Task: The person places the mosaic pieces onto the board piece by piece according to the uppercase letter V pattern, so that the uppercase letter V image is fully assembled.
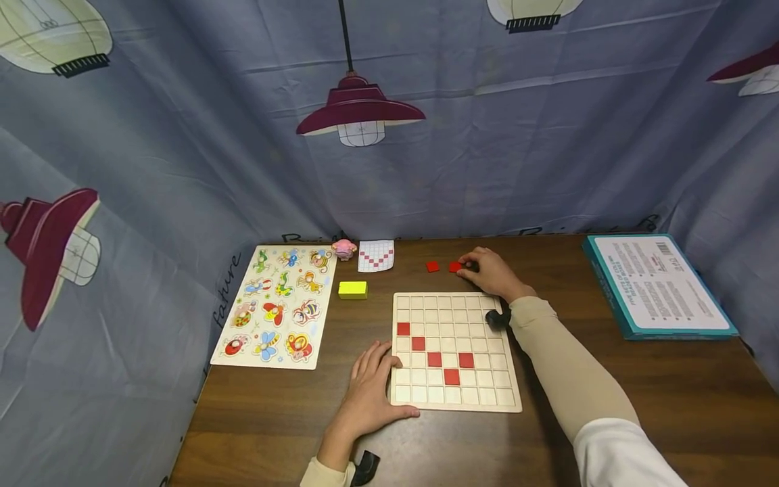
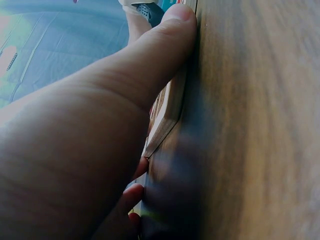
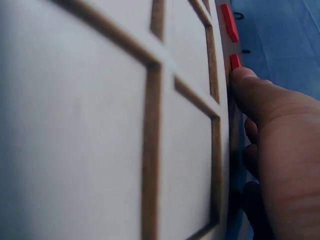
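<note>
A light wooden grid board (image 1: 450,399) lies on the table with several red square tiles (image 1: 435,359) set in its cells, stepping down from the left and up once. My left hand (image 1: 368,392) rests at the board's near left corner, fingers spread along the left edge and thumb (image 2: 167,37) by the front edge. Beyond the far edge, my right hand (image 1: 489,270) pinches a red tile (image 1: 454,266) between thumb and fingers; the thumb (image 3: 255,92) partly covers it in the right wrist view. Left of it lies another loose red tile (image 1: 433,266).
A pattern card (image 1: 376,256) with a red V of squares lies behind the board, beside a pink figurine (image 1: 343,249) and a yellow block (image 1: 353,290). An insect puzzle board (image 1: 262,355) is at left, a teal-edged box (image 1: 663,287) at right. Curtains (image 1: 487,169) close off the back.
</note>
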{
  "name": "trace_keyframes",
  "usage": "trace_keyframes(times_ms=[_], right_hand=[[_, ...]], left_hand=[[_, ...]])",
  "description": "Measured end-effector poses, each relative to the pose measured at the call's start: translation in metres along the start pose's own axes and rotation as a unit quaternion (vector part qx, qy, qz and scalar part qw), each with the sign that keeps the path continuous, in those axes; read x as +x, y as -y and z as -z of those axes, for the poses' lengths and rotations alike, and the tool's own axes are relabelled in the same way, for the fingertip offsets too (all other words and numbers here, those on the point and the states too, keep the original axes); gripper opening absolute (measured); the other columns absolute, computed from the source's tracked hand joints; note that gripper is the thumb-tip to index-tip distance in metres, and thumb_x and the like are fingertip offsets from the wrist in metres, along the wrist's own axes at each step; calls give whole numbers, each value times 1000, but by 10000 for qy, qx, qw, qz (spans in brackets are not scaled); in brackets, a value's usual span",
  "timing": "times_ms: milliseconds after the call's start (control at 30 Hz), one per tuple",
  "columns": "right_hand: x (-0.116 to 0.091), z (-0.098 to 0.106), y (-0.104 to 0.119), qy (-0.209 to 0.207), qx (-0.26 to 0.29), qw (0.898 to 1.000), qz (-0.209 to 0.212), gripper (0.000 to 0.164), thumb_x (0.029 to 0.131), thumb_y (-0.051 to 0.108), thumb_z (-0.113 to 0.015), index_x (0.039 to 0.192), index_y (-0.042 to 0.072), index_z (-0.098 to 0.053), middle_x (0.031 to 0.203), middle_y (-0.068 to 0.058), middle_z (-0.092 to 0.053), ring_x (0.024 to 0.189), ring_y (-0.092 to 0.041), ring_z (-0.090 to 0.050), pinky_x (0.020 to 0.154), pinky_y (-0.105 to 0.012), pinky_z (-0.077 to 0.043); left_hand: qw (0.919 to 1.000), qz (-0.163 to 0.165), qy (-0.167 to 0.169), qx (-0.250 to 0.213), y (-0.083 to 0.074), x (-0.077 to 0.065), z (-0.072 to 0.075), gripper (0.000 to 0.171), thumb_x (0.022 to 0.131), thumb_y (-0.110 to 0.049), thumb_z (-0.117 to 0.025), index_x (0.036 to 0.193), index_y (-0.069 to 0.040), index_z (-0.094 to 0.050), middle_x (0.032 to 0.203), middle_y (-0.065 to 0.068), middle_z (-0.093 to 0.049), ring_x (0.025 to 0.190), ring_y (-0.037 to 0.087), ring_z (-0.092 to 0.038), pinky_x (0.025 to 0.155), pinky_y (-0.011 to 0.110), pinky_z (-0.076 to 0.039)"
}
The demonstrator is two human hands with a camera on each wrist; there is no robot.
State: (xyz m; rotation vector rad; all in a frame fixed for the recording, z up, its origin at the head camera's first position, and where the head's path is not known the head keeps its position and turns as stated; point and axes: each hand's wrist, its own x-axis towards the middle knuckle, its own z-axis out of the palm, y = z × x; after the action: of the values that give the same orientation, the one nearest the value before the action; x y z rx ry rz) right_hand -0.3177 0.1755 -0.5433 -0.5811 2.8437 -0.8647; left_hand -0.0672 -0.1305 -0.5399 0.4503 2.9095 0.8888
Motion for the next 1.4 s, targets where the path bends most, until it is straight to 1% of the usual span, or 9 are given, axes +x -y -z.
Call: trace_keyframes(times_ms=[167,367,533,700,867,1000,1100,1267,1400], right_hand=[[-6,9,4,-179,105,9998,15,36,97,30,-70,124,6,-68,111,-11,-61,103,-29,-56,94,-49,-48],[-23,16,11,-504,291,9977,334,33,98,30,-69,121,7,-68,106,-7,-59,95,-23,-52,87,-43,-45],[-51,18,20,-815,400,9935,685,29,97,28,-71,118,8,-70,101,-4,-59,90,-18,-50,79,-38,-44],[-91,14,27,-954,288,9904,957,25,93,23,-75,114,11,-71,94,0,-58,84,-15,-46,71,-31,-41],[-129,3,30,-900,87,9899,1094,24,89,22,-80,111,14,-72,94,2,-59,83,-13,-46,69,-27,-40],[-148,-4,33,-673,-93,9927,995,25,88,24,-81,110,15,-73,99,6,-60,87,-9,-47,72,-27,-44],[-154,-7,35,-471,-193,9947,898,25,88,27,-80,109,17,-73,100,8,-60,89,-7,-47,75,-29,-47],[-158,-9,35,-178,-366,9966,717,24,88,28,-80,109,18,-72,101,8,-61,93,-9,-52,81,-35,-51],[-161,-11,34,-97,-437,9968,664,25,88,27,-79,110,17,-72,103,6,-62,97,-12,-53,85,-39,-52]], left_hand=[[10000,22,17,-22,0,1,-1,78,63,-63,-89,117,-21,-51,160,9,-37,153,36,-26,121,60,-21],[9999,48,-11,-91,-2,0,1,79,61,-61,-91,118,-20,-53,160,9,-38,154,36,-27,122,59,-21],[9999,57,47,-103,-3,0,3,79,61,-60,-91,118,-20,-53,160,9,-38,154,36,-27,123,59,-21],[9999,59,82,-49,-4,0,3,79,61,-60,-90,119,-20,-53,161,9,-38,154,36,-26,123,59,-21],[9999,52,82,-54,-4,0,3,79,61,-60,-90,118,-20,-53,160,9,-38,154,35,-27,123,59,-21],[9999,66,75,-65,-4,0,3,79,62,-61,-90,119,-21,-53,161,9,-37,154,35,-27,123,58,-21],[9999,86,64,-49,-3,0,4,79,62,-60,-90,119,-21,-53,160,9,-38,154,35,-27,123,58,-21],[9999,72,91,6,-4,0,5,79,62,-61,-90,119,-20,-53,160,10,-38,153,36,-27,123,58,-22],[9999,57,84,-22,-5,0,5,79,62,-62,-89,119,-20,-53,160,10,-38,153,36,-27,123,59,-22]])
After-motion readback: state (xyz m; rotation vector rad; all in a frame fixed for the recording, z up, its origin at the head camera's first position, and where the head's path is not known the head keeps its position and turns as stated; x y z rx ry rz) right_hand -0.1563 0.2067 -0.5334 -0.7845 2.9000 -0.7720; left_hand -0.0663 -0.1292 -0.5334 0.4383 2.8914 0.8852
